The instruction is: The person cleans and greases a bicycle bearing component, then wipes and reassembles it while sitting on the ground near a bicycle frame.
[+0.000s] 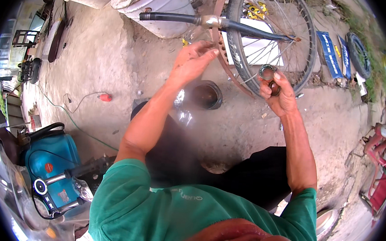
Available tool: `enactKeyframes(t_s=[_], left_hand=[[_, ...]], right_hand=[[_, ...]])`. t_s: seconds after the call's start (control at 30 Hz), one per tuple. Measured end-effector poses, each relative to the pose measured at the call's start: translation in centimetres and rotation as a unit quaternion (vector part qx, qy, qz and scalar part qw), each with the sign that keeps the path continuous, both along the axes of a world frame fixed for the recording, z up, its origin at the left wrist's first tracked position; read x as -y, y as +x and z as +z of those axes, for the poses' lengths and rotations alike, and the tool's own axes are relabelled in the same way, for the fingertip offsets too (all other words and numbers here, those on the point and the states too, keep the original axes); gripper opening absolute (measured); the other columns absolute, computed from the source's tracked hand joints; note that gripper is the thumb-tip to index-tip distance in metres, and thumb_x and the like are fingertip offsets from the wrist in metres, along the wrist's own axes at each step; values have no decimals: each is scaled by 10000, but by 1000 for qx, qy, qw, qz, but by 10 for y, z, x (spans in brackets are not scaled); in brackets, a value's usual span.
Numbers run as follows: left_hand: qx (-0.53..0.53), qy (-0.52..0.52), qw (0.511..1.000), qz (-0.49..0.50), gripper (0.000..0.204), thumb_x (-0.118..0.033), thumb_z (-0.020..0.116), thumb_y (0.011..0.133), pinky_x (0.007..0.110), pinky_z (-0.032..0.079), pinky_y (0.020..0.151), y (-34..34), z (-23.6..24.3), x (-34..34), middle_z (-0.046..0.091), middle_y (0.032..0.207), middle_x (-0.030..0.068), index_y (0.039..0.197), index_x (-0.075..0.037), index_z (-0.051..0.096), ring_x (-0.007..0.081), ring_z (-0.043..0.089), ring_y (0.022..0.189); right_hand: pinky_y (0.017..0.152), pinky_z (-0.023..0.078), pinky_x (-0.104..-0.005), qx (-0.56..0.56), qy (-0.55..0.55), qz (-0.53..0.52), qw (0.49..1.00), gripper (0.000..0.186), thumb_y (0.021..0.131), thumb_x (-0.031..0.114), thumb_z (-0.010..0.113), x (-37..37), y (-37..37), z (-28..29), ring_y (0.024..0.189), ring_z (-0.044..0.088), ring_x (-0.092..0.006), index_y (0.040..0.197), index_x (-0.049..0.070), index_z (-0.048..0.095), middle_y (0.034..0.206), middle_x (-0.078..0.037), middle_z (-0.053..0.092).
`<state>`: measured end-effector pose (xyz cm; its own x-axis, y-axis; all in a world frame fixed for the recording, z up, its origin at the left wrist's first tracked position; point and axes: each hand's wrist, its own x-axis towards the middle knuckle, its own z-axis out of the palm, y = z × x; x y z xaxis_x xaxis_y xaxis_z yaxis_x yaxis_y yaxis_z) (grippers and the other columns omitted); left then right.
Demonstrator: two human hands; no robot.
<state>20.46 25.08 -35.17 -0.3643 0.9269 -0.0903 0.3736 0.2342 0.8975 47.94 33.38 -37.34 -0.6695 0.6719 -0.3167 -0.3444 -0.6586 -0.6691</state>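
Note:
My right hand [282, 95] is closed round two small round parts, in front of the bicycle wheel [312, 48]. One is a dark, greasy metal ring [261, 72]; the other is a smaller brown cup-shaped part [274, 87] below it. My left hand [192, 62] hovers beside the rusty mudguard [218, 15], fingers loosely bent and thumb apart, with nothing visible in it. Just beyond it, a black bicycle fork [253, 31] lies across the wheel, its steerer tube pointing left. Whether my left fingertips touch the mudguard, I cannot tell.
A dark round bowl [219, 97] stands on the concrete between my arms. White buckets [165, 11] are at the far left. A blue machine [56, 151] sits lower left, near a green cord [74, 125]. Blue packages [329, 54] and a tyre [357, 56] lie at the right.

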Motion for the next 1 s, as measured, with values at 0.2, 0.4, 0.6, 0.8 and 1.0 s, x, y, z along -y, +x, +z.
enactKeyframes(t_s=[0.2,0.4,0.6,0.8,1.0], left_hand=[[57,-17,991,123,356,-338,661,952,286,509,712,-56,-16,-6,711,848,58,989,13,716,107,601,716],[139,152,936,286,329,-288,643,964,330,541,725,-107,9,6,701,981,87,1177,-39,613,155,637,721],[190,348,860,321,248,-238,607,983,352,543,708,-189,38,6,690,993,97,1153,-57,607,181,650,774],[165,221,933,231,317,-243,599,984,328,540,713,-224,62,-18,692,1027,140,1194,-6,580,198,653,805],[204,168,947,183,367,-264,615,976,346,548,734,-241,55,-39,686,1067,149,1234,-7,565,205,658,871]], right_hand=[[602,350,-274,-39,-21,30,999,326,886,287,659,-5,5,-8,659,435,-119,1087,44,575,845,-67,570],[613,354,-285,-98,-61,25,993,322,892,291,645,-4,8,-4,682,440,-131,1092,40,612,955,-105,611],[613,352,-289,-80,-64,15,995,333,897,304,622,-2,8,-4,687,453,-147,1077,24,639,982,-130,631],[623,368,-304,-101,-77,41,991,360,893,325,609,-3,11,-12,692,471,-161,1080,18,636,991,-142,632],[632,374,-309,-99,-74,53,991,355,893,316,601,0,10,-13,693,473,-163,1083,17,631,988,-137,635]])
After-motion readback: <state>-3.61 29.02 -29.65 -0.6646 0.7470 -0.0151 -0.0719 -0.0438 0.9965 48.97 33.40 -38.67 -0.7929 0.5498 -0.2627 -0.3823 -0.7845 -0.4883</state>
